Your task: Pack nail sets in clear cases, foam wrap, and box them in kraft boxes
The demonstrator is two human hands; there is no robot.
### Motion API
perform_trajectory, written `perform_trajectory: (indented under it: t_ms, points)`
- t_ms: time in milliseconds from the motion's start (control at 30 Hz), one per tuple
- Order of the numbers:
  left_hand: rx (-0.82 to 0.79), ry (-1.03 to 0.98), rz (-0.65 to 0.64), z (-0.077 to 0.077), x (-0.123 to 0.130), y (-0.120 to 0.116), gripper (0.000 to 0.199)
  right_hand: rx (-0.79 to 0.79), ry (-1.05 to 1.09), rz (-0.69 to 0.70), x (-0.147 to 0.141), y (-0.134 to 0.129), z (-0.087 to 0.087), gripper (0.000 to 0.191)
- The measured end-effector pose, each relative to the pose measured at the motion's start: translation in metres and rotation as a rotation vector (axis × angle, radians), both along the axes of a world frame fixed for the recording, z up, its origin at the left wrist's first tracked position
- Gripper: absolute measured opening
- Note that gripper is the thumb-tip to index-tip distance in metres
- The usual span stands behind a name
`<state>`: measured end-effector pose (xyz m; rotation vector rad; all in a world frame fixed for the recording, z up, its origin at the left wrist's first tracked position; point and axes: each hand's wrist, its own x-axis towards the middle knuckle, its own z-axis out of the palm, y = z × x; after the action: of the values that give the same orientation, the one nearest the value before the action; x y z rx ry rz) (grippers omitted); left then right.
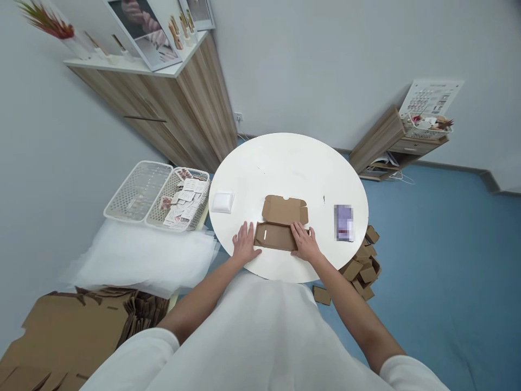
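A brown cardboard mailer box [275,237] lies on the white round table [285,157], its lid [285,209] folded back away from me. A small white strip shows inside its tray, at the left. My left hand [245,244] rests at the tray's left end, palm down with the fingers stretched out. Over the tray's right end lies my right hand [305,243], fingers extended across the cardboard and thumb at the near edge. A white folded packet [222,202] sits on the table's left side. On the right is a purple item [344,222], partly blurred out.
White baskets [138,190] stand left, one holding printed cards [185,201]. Nearer me are translucent white sheets [142,255] and stacked flat cardboard [77,331]. Small brown boxes [364,269] lie on the floor at right. Wooden cabinets [191,103] stand behind.
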<state>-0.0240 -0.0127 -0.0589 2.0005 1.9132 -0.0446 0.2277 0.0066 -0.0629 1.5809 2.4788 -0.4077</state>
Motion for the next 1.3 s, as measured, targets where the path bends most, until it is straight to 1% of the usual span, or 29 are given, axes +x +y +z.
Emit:
perform_trajectory:
  t_ms: [33, 67, 133, 200, 300, 400, 467, 533, 667, 767, 833, 933, 1000, 1067, 1133, 1200, 1300]
  points:
    - [-0.028, -0.036, 0.074, -0.005, -0.009, -0.005, 0.094, 0.003, 0.001, -0.005, 0.0, -0.001, 0.0, 0.098]
    - [-0.038, -0.087, 0.096, -0.01, -0.016, -0.01, 0.088, 0.005, 0.002, -0.009, 0.0, -0.002, -0.001, 0.097]
    - [-0.011, -0.177, 0.084, -0.019, -0.024, -0.014, 0.078, 0.004, 0.002, -0.014, -0.002, -0.005, -0.001, 0.097]
    - [0.021, -0.252, 0.07, -0.025, -0.024, -0.014, 0.069, 0.002, -0.003, -0.015, -0.005, -0.008, -0.002, 0.098]
    - [0.035, -0.34, 0.124, -0.03, -0.014, -0.008, 0.057, -0.001, -0.011, -0.016, -0.011, -0.015, -0.003, 0.099]
    - [0.039, -0.403, 0.229, -0.03, -0.004, -0.002, 0.048, 0.005, -0.029, -0.032, -0.016, -0.021, -0.004, 0.096]
    - [0.039, -0.44, 0.269, -0.028, -0.001, 0.001, 0.043, 0.01, -0.043, -0.051, -0.018, -0.024, -0.005, 0.093]
    - [0.041, -0.493, 0.285, -0.025, 0.0, 0.001, 0.041, 0.013, -0.048, -0.068, -0.02, -0.025, -0.005, 0.091]
    - [0.056, -0.614, 0.321, -0.015, 0.006, -0.003, 0.044, 0.017, -0.033, -0.068, -0.021, -0.026, -0.005, 0.091]
    - [0.035, -0.662, 0.31, -0.01, 0.015, -0.005, 0.032, 0.017, -0.026, -0.049, -0.022, -0.026, -0.005, 0.093]
    - [0.025, -0.639, 0.307, -0.008, 0.02, -0.003, 0.032, 0.018, -0.029, -0.051, -0.024, -0.026, -0.006, 0.094]
    - [-0.014, -0.54, 0.342, -0.008, 0.021, 0.003, 0.043, 0.008, -0.032, -0.04, -0.024, -0.027, -0.005, 0.099]
    - [-0.081, -0.48, 0.338, -0.008, 0.018, 0.008, 0.037, -0.004, -0.028, -0.012, -0.022, -0.027, -0.003, 0.103]
    - [-0.14, -0.447, 0.289, -0.008, 0.014, 0.011, 0.026, -0.02, -0.023, 0.013, -0.02, -0.027, 0.0, 0.106]
    - [-0.169, -0.422, 0.23, -0.007, 0.01, 0.014, 0.02, -0.038, -0.02, 0.028, -0.017, -0.026, 0.003, 0.108]
    - [-0.183, -0.374, 0.197, -0.007, 0.007, 0.015, 0.019, -0.057, -0.015, 0.038, -0.017, -0.026, 0.006, 0.11]
    - [-0.174, -0.25, 0.163, -0.007, 0.009, 0.017, 0.019, -0.078, -0.009, 0.042, -0.018, -0.027, 0.009, 0.111]
